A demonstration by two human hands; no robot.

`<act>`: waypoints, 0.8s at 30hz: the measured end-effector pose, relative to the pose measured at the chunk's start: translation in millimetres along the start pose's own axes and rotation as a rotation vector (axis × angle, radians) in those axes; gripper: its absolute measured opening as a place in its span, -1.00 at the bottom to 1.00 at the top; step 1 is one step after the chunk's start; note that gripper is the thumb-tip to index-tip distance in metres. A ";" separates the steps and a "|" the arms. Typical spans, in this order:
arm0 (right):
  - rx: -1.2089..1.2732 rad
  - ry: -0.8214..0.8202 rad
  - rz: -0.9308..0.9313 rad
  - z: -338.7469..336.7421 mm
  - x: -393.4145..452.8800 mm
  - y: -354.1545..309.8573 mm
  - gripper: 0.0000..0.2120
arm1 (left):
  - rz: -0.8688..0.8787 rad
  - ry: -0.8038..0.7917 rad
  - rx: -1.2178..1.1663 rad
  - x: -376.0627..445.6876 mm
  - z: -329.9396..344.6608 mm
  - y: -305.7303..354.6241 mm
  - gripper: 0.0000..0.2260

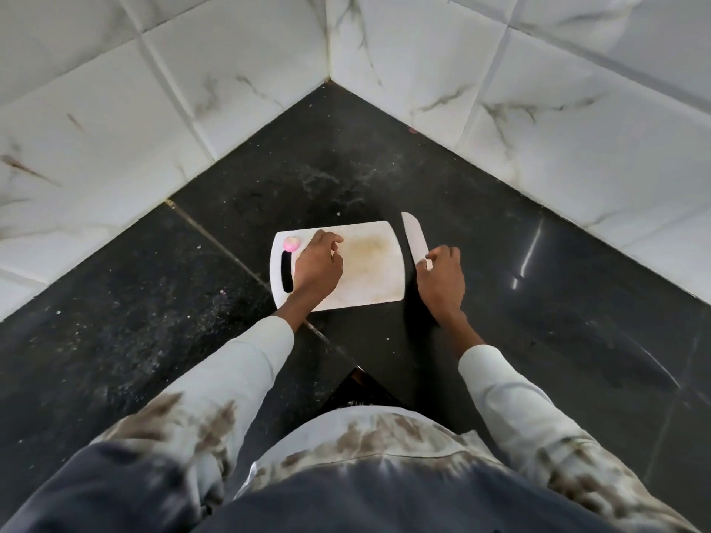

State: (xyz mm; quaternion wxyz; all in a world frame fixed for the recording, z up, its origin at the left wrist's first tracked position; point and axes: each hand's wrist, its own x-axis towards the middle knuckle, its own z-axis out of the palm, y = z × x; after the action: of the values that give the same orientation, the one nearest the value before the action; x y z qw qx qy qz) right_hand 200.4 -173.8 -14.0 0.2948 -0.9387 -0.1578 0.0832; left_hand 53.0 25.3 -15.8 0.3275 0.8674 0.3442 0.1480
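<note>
Since the onion [291, 243] sits apparently whole at the far left corner of the cutting board [369, 275], just beyond the handle slot [287, 272], the cutting itself is judged not yet begun. Only the setting-up is done: the board is laid flat on the dark counter [519, 302] in the corner of the tiled walls [538, 121], and the knife [414, 235] is in hand. The knife is gripped at its handle by the right hand [442, 280], with the fingers curled round it and the pale blade pointing away, just beside the board's right edge. The left hand [317, 263] is rested on the board just beside the onion, fingers loosely bent, with nothing held in it. What seems left to be done: the onion is to be brought to the stained middle of the board, steadied, and cut.
</note>
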 end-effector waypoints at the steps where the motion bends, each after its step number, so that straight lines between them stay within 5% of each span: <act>1: -0.004 0.015 -0.048 8.1 -1.5 -13.7 -0.89 | -0.028 0.047 0.005 1.2 -7.9 -6.1 -0.73; 5: 0.094 -0.175 -0.306 42.5 -8.3 -67.4 -0.87 | -0.175 0.177 0.067 6.8 -40.8 -35.4 -0.69; 10: -0.052 -0.464 -0.561 88.2 -26.2 -112.6 -0.55 | -0.232 0.032 0.042 9.9 -69.0 -76.3 -0.59; 16: -0.089 -0.431 -0.557 114.2 -31.1 -122.7 -0.38 | -0.151 -0.115 0.033 17.1 -68.3 -81.3 -0.52; 24: -0.120 -0.391 -0.604 112.8 -24.1 -136.4 -0.66 | -0.159 -0.104 0.093 28.6 -58.9 -80.0 -0.65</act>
State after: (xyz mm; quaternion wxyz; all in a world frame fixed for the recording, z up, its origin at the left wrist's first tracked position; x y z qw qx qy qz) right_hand 116.0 -16.8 -25.0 0.2149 -0.8316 -0.4861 0.1611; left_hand 5.1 116.5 -24.9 0.3152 0.8580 0.4011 0.0601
